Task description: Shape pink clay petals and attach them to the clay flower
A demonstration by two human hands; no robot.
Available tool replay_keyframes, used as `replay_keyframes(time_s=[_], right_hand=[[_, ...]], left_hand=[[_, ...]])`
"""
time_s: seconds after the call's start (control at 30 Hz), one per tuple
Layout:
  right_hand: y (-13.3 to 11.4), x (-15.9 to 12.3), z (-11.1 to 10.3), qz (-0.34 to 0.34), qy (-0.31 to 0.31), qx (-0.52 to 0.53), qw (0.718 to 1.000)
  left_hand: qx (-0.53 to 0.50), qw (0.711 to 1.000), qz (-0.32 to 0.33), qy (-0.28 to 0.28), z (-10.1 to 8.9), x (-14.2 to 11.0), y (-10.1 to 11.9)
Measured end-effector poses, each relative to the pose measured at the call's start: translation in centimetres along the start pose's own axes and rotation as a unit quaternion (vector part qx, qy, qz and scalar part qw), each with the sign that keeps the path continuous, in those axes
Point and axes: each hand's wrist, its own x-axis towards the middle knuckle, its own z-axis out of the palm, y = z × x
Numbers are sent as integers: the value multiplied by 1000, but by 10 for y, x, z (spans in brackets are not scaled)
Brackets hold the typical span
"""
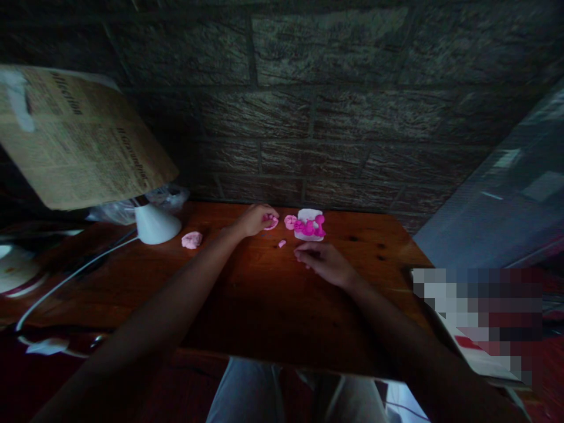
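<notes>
My left hand (258,219) is closed at the back of the wooden table, its fingers on a curved pink piece (273,224) that looks like a ring. To its right, a light pink shaped lump (289,222) of what looks like modelling clay sits beside bright magenta shapes (309,228). Those shapes rest on a pale, rounded sheet (311,214). A small pink scrap (282,243) lies between my hands. My right hand (326,262) hovers or rests in front of the sheet, fingers curled and pressed together; whatever they hold, if anything, is hidden.
A larger pink lump (192,239) lies left of my left forearm. A lamp with a white base (155,224) and a paper-covered shade (83,135) stands at the left, its white cord (79,276) trailing forward. A brick wall (308,117) borders the wooden table (282,317).
</notes>
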Motion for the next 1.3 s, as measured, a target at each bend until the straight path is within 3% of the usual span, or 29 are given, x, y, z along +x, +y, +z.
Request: replay_keyframes(time_s=[0.17, 0.27, 0.33, 0.4, 0.5, 0.57, 0.63, 0.7, 0.77, 0.87, 0.93, 1.07, 1.3], right_hand=[[-1, 0, -1, 0, 3, 0, 1000], [-1, 0, 0, 2, 6, 6, 1000], [-2, 0, 1, 4, 9, 8, 1000], [-3, 0, 1, 3, 11, 6, 1000], [-5, 0, 1, 2, 19, 11, 1000], [-6, -1, 0, 7, 28, 22, 999], [-5, -1, -1, 15, 39, 32, 999], [-4, -1, -2, 15, 52, 39, 998], [-3, 0, -2, 2, 65, 53, 996], [-5, 1, -3, -7, 79, 98, 992], [-7, 1, -4, 2, 77, 111, 991], [-8, 1, -7, 0, 62, 116, 991], [-8, 1, -5, 16, 53, 136, 989]], left_hand=[[-27, 999, -19, 11, -14, -4, -5], [-39, 995, -28, 86, -27, -17, -1], [-33, 986, -62, 149, -30, -30, 13], [-9, 989, -69, 128, -25, -43, 36], [58, 996, -67, 18, -3, -56, 73], [99, 992, -77, -7, 14, -58, 88], [107, 990, -89, 2, 27, -55, 93], [55, 995, -77, 14, 34, -51, 90], [-84, 996, -22, 24, 36, -48, 85], [-295, 955, 14, 36, 39, -48, 82], [-368, 928, 4, 60, 43, -50, 83], [-415, 905, -21, 91, 51, -59, 89], [-384, 916, -28, 114, 50, -68, 93]])
